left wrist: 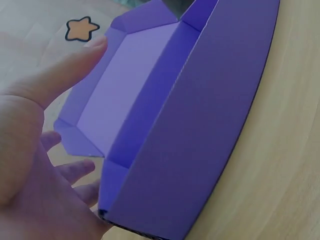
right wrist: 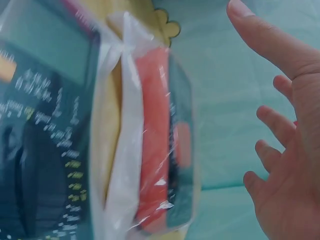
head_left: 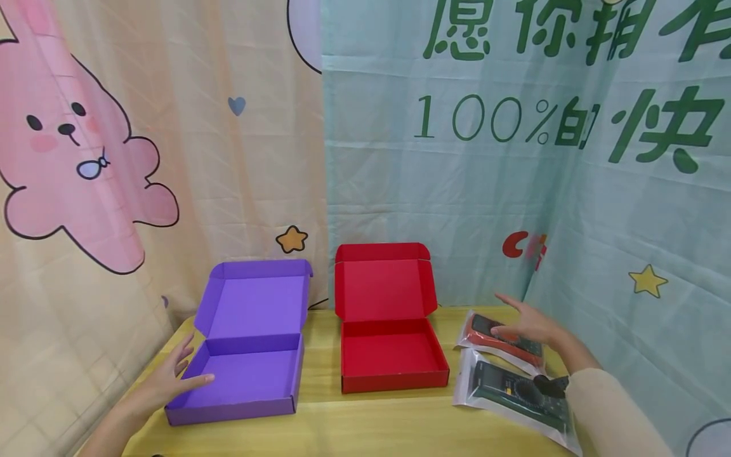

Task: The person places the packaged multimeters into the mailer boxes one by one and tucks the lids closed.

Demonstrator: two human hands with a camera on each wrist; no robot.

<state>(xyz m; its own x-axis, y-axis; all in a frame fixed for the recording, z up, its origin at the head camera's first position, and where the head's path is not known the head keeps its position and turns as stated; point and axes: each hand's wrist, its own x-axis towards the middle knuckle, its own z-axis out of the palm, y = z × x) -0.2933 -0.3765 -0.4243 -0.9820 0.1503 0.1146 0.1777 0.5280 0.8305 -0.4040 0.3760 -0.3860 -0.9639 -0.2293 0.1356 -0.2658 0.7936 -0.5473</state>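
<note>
At the left, my left hand (head_left: 162,387) has its fingers spread beside an opened purple cardboard box (head_left: 245,377). The thumb reaches over the box's near left corner; whether the fingers touch the wall I cannot tell. In the left wrist view, this hand (left wrist: 55,140) holds nothing. On the right, my right hand (head_left: 533,327) is spread above a red-edged multimeter (head_left: 485,333) in a clear plastic bag. The right wrist view shows a gap between that hand (right wrist: 295,120) and the bagged red multimeter (right wrist: 155,140). Closer to me lies a dark multimeter (head_left: 514,390), also bagged.
A red cardboard box (head_left: 394,381) stands in the middle with its lid raised, and its inside shows bare. The purple box's lid (head_left: 259,304) is also raised. Printed curtains (head_left: 434,209) hang behind and beside the yellow wood-grain table (head_left: 342,431).
</note>
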